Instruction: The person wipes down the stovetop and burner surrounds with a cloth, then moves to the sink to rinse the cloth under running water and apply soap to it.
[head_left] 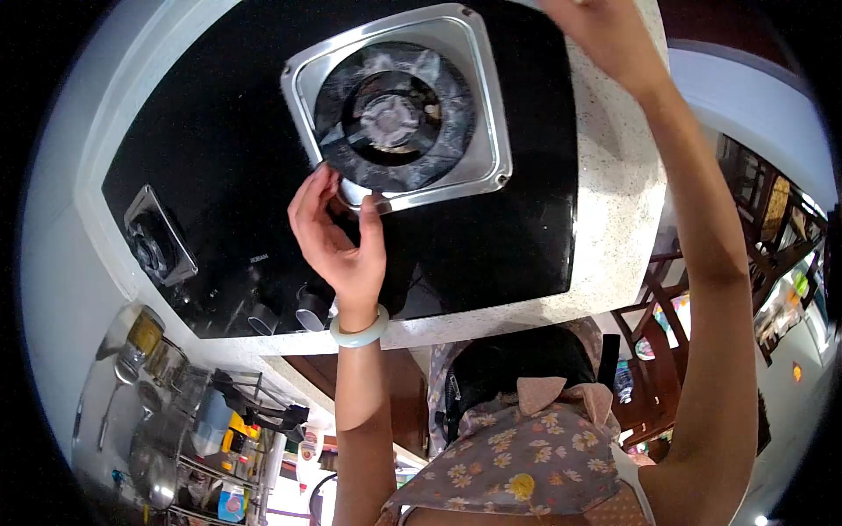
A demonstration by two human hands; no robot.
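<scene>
Speckled tabletop borders a black hob, where a square metal tray surrounds a dark ring. Left hand: thumb and fingers at the tray's near-left corner, grip unclear. Right hand: near the hob's right edge, cut off by the frame; cannot tell its grip.
</scene>
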